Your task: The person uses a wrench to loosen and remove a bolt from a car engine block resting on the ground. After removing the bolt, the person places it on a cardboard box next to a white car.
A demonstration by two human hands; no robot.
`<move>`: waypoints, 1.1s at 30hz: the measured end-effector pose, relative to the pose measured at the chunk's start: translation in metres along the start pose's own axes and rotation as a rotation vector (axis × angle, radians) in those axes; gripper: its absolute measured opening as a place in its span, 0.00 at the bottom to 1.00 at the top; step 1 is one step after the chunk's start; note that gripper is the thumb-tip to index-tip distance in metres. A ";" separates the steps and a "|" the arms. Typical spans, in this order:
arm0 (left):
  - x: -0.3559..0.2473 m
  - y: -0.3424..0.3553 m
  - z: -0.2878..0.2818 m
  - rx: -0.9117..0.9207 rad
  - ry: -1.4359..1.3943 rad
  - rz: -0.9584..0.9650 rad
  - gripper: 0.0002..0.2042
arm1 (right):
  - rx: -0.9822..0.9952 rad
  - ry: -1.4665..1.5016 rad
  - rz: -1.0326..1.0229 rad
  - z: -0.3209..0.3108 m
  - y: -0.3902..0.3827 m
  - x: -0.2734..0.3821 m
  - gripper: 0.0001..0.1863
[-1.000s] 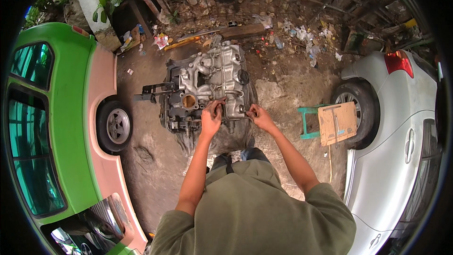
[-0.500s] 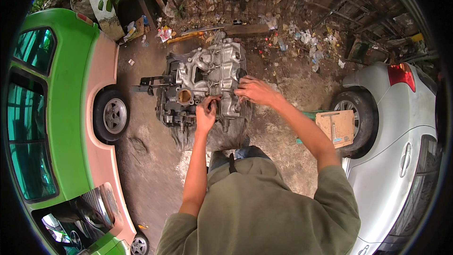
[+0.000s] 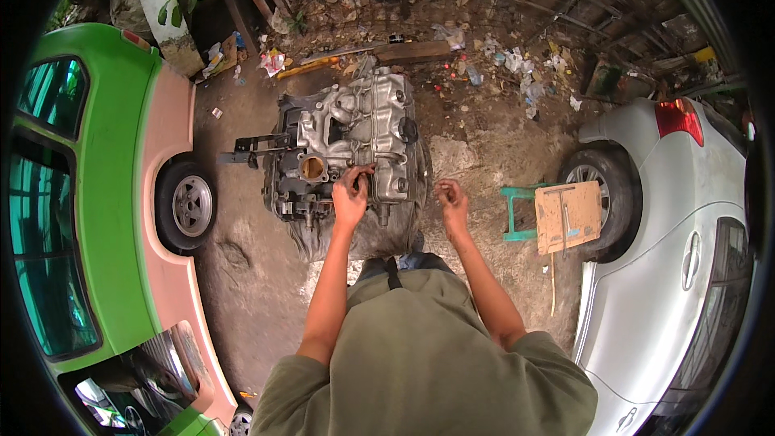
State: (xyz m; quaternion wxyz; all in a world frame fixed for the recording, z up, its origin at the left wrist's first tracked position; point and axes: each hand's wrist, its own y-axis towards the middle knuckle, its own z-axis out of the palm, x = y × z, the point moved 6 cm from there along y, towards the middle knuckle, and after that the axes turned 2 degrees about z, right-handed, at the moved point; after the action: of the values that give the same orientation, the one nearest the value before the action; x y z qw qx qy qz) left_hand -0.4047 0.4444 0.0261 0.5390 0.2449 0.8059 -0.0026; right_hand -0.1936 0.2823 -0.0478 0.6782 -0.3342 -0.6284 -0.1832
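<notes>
A greasy metal engine (image 3: 387, 121) with an intake manifold and an open round port (image 3: 313, 167) lies on a dark, crumpled cover (image 3: 311, 242). My left hand (image 3: 351, 198) rests at the engine's near part, beside the valve cover, fingertips pinched on something I cannot make out. My right hand (image 3: 451, 206) is off the engine to its right, fingers curled; what they hold, if anything, is too small to name. A black cap sits on the valve cover's right side.
A green and pink vehicle (image 3: 89, 194) stands at my left, a silver car (image 3: 646, 291) at my right. Beside that car's wheel is a teal stool (image 3: 508, 214) with cardboard and a metal tool (image 3: 564, 218) on it. Scattered litter, planks and metal scrap (image 3: 412, 52) line the far wall.
My right hand reached over the engine's right side, then pulled back down and right, clear of it. My left hand has stayed near the valve cover's edge.
</notes>
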 end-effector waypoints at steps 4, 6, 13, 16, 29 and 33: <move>0.006 -0.002 0.003 0.012 0.015 0.041 0.11 | 0.044 0.109 0.162 0.016 -0.025 -0.025 0.09; 0.009 -0.002 0.003 0.026 0.021 0.038 0.11 | 0.072 0.146 0.150 0.024 -0.030 -0.022 0.08; 0.004 -0.002 0.001 0.033 -0.004 0.139 0.11 | 0.068 0.195 0.110 0.040 -0.031 -0.013 0.07; 0.005 -0.002 0.001 0.064 -0.007 0.121 0.11 | 0.064 0.187 0.083 0.041 -0.032 -0.013 0.07; 0.002 -0.002 -0.003 0.141 0.006 0.014 0.10 | 0.048 0.109 0.126 0.040 -0.035 -0.010 0.08; 0.005 -0.001 -0.001 0.146 -0.007 -0.031 0.10 | 0.061 0.123 0.110 0.040 -0.036 -0.007 0.08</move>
State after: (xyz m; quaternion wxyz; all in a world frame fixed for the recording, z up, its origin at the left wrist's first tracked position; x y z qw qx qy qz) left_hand -0.4077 0.4454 0.0216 0.5224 0.2712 0.8054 -0.0706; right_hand -0.2483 0.2827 -0.0474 0.7342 -0.3356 -0.5717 -0.1467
